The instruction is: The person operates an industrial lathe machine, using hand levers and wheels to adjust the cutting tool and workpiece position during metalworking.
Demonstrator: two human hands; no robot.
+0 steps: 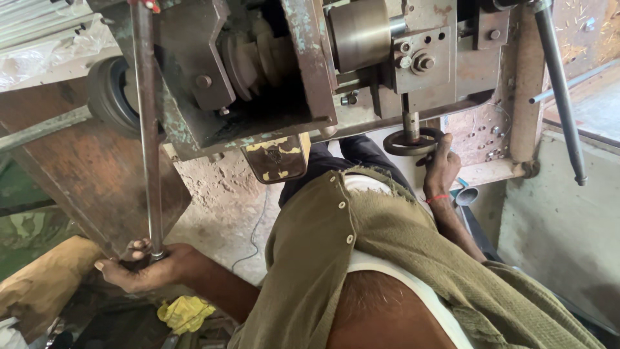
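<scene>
Clenching upright steel rod (148, 123) base, left hand (145, 266), right hand (442, 167) grip grasping handwheel (412, 141)

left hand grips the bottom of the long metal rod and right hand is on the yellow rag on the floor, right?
Not quite. The left hand does grip the lower end of the long metal rod, but the right hand is up on the small dark handwheel under the machine, not on the yellow rag, which lies untouched on the floor. The head view shows this.

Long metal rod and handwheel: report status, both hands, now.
Left hand gripped round long metal rod at its lower end. Right hand on black handwheel under machine. Nothing blocking either.
</scene>
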